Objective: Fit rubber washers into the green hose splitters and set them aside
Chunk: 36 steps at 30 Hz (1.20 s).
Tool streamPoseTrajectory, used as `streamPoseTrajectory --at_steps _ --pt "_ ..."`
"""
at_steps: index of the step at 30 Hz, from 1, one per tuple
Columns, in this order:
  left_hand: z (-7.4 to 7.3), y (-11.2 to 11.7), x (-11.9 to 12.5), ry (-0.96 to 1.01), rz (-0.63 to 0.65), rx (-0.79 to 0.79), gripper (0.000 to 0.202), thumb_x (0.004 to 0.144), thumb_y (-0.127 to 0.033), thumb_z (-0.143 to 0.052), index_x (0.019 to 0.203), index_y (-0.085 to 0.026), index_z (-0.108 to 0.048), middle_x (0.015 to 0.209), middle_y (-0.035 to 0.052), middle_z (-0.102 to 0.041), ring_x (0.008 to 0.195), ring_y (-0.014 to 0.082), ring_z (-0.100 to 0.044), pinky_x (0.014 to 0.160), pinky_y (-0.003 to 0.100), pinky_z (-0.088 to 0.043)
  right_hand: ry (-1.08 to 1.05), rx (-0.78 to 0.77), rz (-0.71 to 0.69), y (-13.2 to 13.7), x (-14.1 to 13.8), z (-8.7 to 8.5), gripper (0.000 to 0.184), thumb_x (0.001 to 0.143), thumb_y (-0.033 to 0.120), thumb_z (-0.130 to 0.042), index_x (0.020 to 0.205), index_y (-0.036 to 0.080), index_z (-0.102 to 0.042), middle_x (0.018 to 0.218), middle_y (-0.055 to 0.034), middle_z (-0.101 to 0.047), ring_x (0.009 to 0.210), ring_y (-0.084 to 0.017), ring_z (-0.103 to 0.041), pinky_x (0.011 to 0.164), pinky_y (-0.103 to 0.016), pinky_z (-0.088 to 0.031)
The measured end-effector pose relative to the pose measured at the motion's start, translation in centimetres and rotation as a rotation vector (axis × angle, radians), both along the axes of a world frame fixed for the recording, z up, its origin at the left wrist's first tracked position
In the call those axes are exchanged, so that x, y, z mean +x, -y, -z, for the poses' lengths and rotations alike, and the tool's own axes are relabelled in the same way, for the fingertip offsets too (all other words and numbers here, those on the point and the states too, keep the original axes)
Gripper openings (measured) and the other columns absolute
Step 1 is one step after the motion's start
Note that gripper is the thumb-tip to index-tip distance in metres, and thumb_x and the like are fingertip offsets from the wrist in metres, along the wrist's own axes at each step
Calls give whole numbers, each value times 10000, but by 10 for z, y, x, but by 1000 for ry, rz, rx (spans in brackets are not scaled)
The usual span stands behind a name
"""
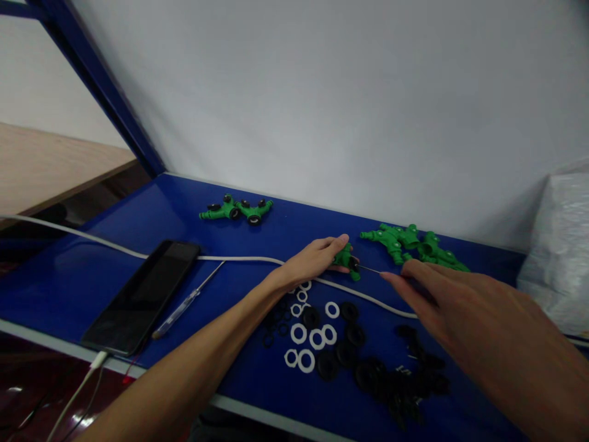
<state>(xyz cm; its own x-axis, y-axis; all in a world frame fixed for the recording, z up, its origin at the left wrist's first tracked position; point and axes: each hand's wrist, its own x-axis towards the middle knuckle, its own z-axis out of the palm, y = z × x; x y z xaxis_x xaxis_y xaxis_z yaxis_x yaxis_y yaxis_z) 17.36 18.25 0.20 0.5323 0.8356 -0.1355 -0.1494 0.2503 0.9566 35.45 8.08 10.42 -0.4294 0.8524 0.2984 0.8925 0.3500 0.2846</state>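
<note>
My left hand (317, 255) is closed around a green plastic Y-shaped hose connector (343, 255), which has a black part on its near arm. In my right hand (437, 288) is a screwdriver (368, 269), its thin metal shaft pointing left. The shaft's tip meets the black part of the connector. My right fingers wrap the dark handle and hide most of it. Below my left hand lie several white rings (306, 360) and black rings (327, 365). A heap of small black parts (396, 387) sits nearer my right forearm.
Two green connectors with black fittings (254, 212) lie at the back left. Several bare green connectors (391, 236) are piled behind my right hand. A phone (142, 294), a second screwdriver (188, 301) and a white cable (257, 259) rest on the blue table (138, 215). Clear plastic wrapping (559, 252) stands right.
</note>
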Motion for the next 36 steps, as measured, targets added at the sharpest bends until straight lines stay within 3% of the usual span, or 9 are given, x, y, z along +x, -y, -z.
streamPoseTrajectory --at_steps 5,11,14,20,25,28,32,36 --pt "1 -1 0 -9 9 -6 556 945 -622 -525 1086 -103 -667 1136 168 -717 991 240 -706 1017 461 -528 99 83 -7 1 3 2 508 1057 277 -226 943 169 -709 827 -133 -746 472 -277 -661 365 -387 -467" --pt "0 -2 1 4 -12 -27 573 909 -645 -571 1055 -102 -684 1081 155 -726 1017 249 -699 992 436 -541 100 74 -167 6 13 3 372 990 130 -350 1283 72 -572 996 -204 -724 836 -298 -734 694 -380 -596" --pt "-3 1 1 6 -15 -24 560 909 -648 -569 1012 -110 -690 1048 144 -729 1007 243 -696 999 446 -533 83 20 -150 10 8 -3 479 864 -26 -321 1216 128 -608 1029 -196 -725 836 -268 -736 651 -322 -583" --pt "-6 3 0 -6 -33 -7 555 910 -667 -552 963 -130 -684 1072 138 -729 1022 237 -686 984 430 -545 154 112 -201 8 -7 -10 512 767 -67 -322 1132 105 -637 1080 -227 -735 868 -290 -751 629 -340 -583" --pt "-4 2 1 0 -23 -3 559 910 -659 -557 964 -117 -682 1062 143 -727 1003 239 -692 979 432 -550 191 216 -244 6 -3 -9 443 794 -51 -337 1101 83 -628 1029 -226 -743 791 -291 -747 620 -368 -594" --pt "-1 0 1 14 -3 4 564 911 -660 -553 964 -114 -686 1051 147 -728 1004 243 -695 1003 454 -538 210 186 -214 6 -4 -9 372 844 -14 -348 1039 97 -644 985 -213 -741 768 -297 -737 612 -390 -591" --pt "2 -1 2 23 -5 -3 562 910 -654 -561 1016 -114 -679 1077 155 -727 999 243 -700 1021 479 -527 188 102 -166 6 -7 -8 296 919 57 -367 875 169 -637 797 -127 -699 650 -265 -688 562 -372 -552" --pt "0 0 1 15 -21 -20 527 946 -600 -542 1047 -96 -658 1121 174 -715 1002 243 -703 1001 452 -539 175 117 -217 6 1 -1 320 928 50 -334 958 129 -643 832 -164 -708 712 -307 -691 612 -421 -567"
